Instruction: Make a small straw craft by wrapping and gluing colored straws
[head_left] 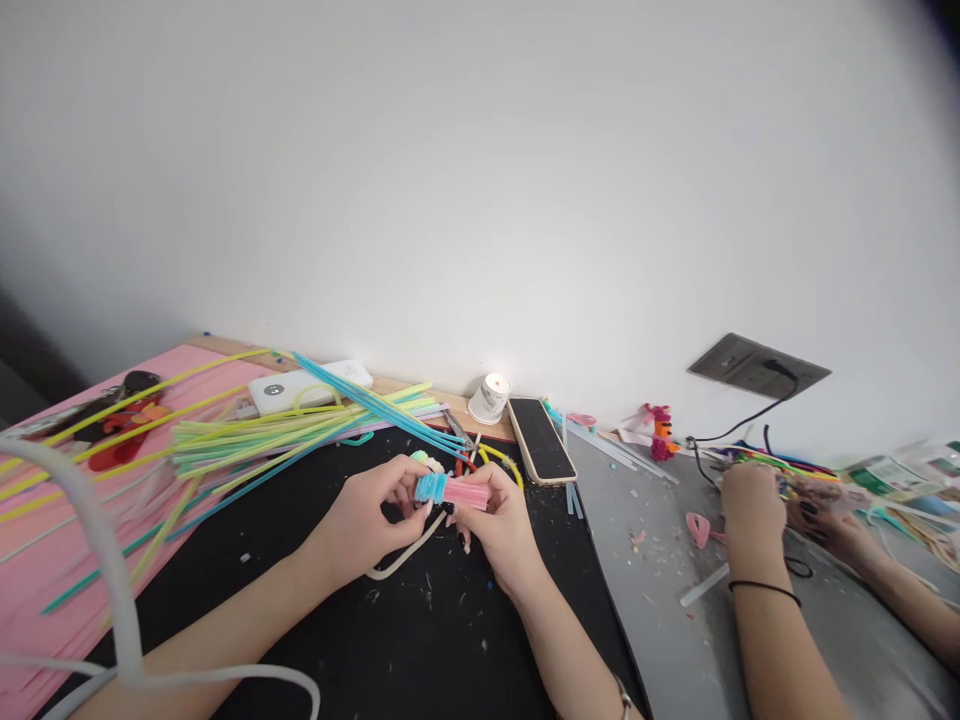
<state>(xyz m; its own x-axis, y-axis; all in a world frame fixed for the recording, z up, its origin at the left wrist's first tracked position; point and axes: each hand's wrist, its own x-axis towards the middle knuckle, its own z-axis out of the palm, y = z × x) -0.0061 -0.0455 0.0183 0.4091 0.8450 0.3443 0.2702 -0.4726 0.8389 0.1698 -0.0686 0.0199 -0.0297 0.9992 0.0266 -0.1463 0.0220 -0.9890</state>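
Observation:
My left hand (369,520) and my right hand (499,525) meet over a black mat (420,640). Between them they pinch a short bundle of fuzzy pipe-cleaner pieces (452,489), blue at the left end and pink at the right. The left fingers close on the blue end, the right fingers wrap round the pink end. A white pipe cleaner (405,557) curves on the mat just below the hands. A small pale fuzzy piece (425,460) lies right behind the bundle.
Long yellow, green and blue sticks (300,425) fan out at the left over a pink sheet (45,540). A white power bank (307,386), a paper cup (489,398) and a phone (541,439) lie behind. At the right another person's hands (750,510) work on a grey surface.

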